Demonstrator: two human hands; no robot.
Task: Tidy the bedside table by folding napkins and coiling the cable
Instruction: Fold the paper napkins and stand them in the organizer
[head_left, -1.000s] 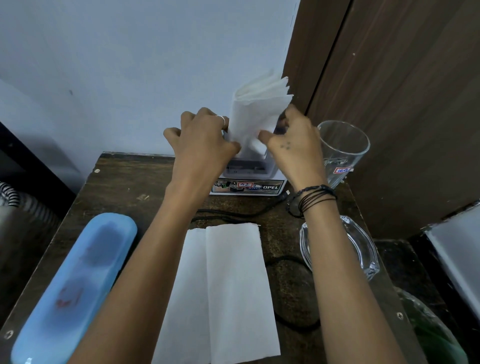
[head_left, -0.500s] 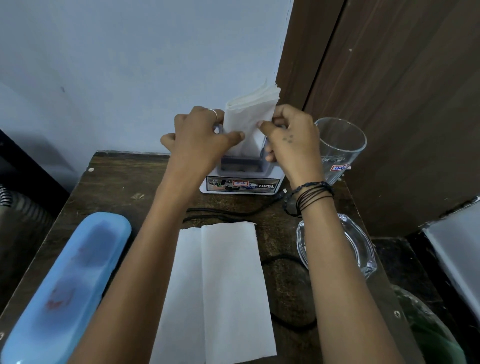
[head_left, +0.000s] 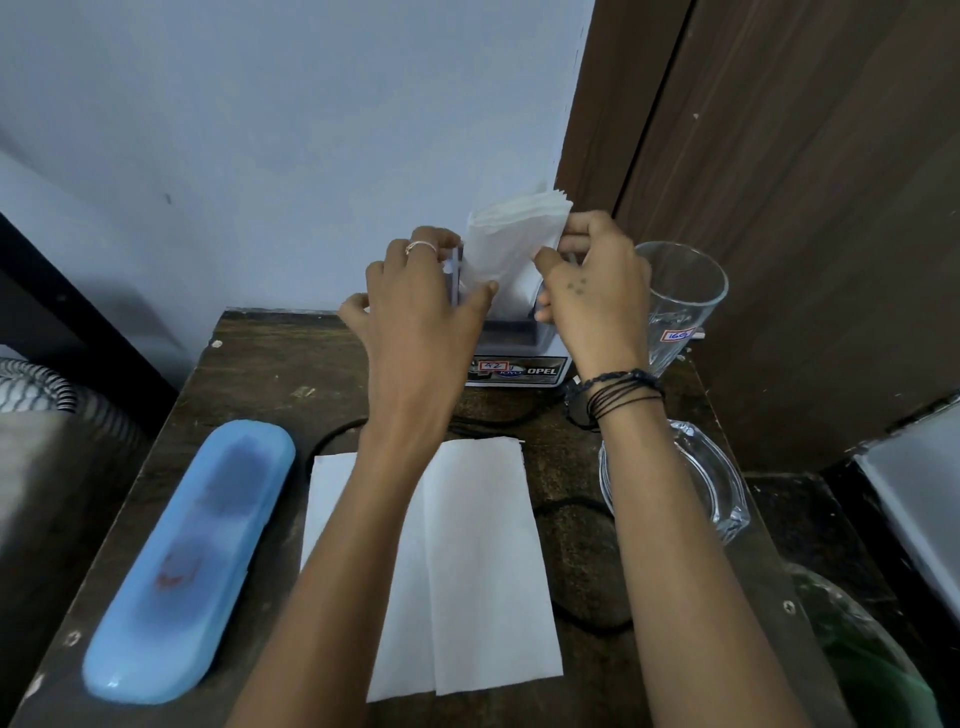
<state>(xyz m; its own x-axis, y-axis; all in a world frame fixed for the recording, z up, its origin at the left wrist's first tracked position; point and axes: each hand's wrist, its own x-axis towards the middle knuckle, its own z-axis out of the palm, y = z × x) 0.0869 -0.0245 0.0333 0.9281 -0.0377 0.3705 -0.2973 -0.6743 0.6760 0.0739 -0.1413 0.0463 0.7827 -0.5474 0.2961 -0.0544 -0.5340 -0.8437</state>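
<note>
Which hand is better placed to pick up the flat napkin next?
Left, probably. The left hand and its forearm lie directly above the flat napkin; the right hand sits nearer the drinking glass.

a home bedroom corner, probably: a small worn wooden bedside table (head_left: 249, 374) against a pale painted wall (head_left: 270, 130), a dark wooden door or wardrobe panel (head_left: 810, 156) just right of the fingers, and a drinking glass (head_left: 680, 301) beside them.

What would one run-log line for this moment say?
left hand: on holder | right hand: grips napkin stack in holder | flat napkin: on table | cable: uncoiled
</note>
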